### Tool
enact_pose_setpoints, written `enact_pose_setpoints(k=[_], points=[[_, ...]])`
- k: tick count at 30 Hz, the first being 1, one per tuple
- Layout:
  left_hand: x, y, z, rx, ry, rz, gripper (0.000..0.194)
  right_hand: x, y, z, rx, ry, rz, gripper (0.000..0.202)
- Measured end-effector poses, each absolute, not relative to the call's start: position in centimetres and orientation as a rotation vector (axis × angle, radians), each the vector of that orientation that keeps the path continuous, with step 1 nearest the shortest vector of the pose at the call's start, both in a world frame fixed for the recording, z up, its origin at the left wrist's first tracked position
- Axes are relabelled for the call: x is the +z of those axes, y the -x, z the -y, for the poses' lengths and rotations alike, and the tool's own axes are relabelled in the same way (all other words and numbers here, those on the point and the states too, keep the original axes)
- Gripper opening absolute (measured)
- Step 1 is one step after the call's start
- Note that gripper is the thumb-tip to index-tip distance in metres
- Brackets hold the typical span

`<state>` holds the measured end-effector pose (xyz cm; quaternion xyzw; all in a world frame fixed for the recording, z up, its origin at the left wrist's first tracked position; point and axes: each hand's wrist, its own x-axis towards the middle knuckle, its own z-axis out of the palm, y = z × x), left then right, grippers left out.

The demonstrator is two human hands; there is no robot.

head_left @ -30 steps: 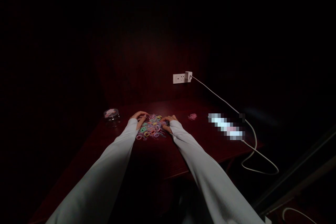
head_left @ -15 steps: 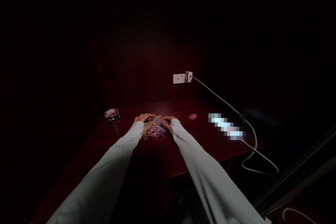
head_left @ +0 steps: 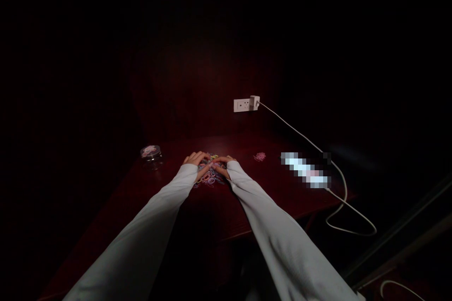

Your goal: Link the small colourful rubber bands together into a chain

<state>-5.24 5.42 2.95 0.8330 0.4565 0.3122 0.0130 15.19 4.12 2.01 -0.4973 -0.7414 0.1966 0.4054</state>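
Note:
A pile of small colourful elastic hair ties (head_left: 210,180) lies on the dark red table, partly covered by my hands. My left hand (head_left: 196,160) arches over its left side, fingers and thumb apart, the thumb reaching toward the middle. From the right, my right hand (head_left: 222,163) meets it with thumb and forefinger brought together. Something pinkish shows at those fingertips, too small and dim to name. The tips of both hands nearly touch above the pile. A separate little heap of pink hair ties (head_left: 260,156) sits to the right.
A clear jar (head_left: 151,157) with a patterned lid stands at the left. On the right lies a bright, pixelated device (head_left: 305,169), with a white cable (head_left: 296,130) running to a charger (head_left: 254,102) in the wall socket (head_left: 241,105). The table's front edge (head_left: 243,233) is near me.
My left hand has moved slightly right and my right hand's fingertips slightly left, so they are now closer together over the pile. The small pink heap looks the same.

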Motion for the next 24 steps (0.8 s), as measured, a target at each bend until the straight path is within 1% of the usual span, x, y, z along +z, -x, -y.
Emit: enact_pose_setpoints(k=[6, 10, 15, 24], points=[[3.09, 4.98, -4.89, 0.859, -2.7, -1.506, 0.023, 1.61, -14.98, -4.49, 0.47, 1.246, 1.887, 0.025], [3.03, 4.57, -4.76, 0.827, -2.709, -1.501, 0.021, 1.5, -15.06, -4.59, 0.473, 1.208, 1.924, 0.025], [3.26, 4.47, -4.61, 0.762, -2.663, -1.484, 0.019, 1.5, -14.99, -4.51, 0.47, 1.18, 1.95, 0.031], [2.75, 4.92, -5.3, 0.813, -2.699, -1.365, 0.028, 1.68, -14.91, -4.24, 0.455, 1.19, 1.976, 0.025]])
